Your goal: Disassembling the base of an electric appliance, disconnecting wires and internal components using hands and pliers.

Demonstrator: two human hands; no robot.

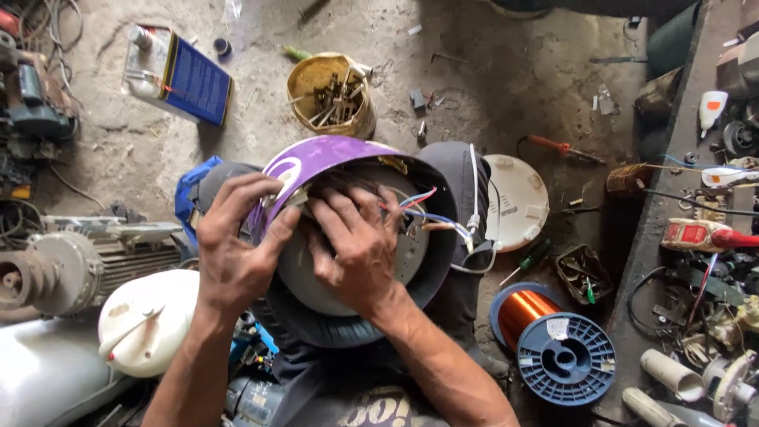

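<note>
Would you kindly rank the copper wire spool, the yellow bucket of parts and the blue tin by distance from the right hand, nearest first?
From the right hand:
1. Copper wire spool, lower right on the floor.
2. Yellow bucket of parts, above, beyond the appliance.
3. Blue tin, far upper left.

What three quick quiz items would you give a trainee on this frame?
1. True or false: both hands are inside the open purple cooker shell.
2. Which thing lies on the floor nearest the right forearm? A) copper wire spool B) blue tin C) yellow can
3. Fill in: the loose white round plate lies to the ____ of the shell in the picture.

Key: 1. True: left hand and right hand both reach into it, at the wires. 2. A. 3. right.
</note>
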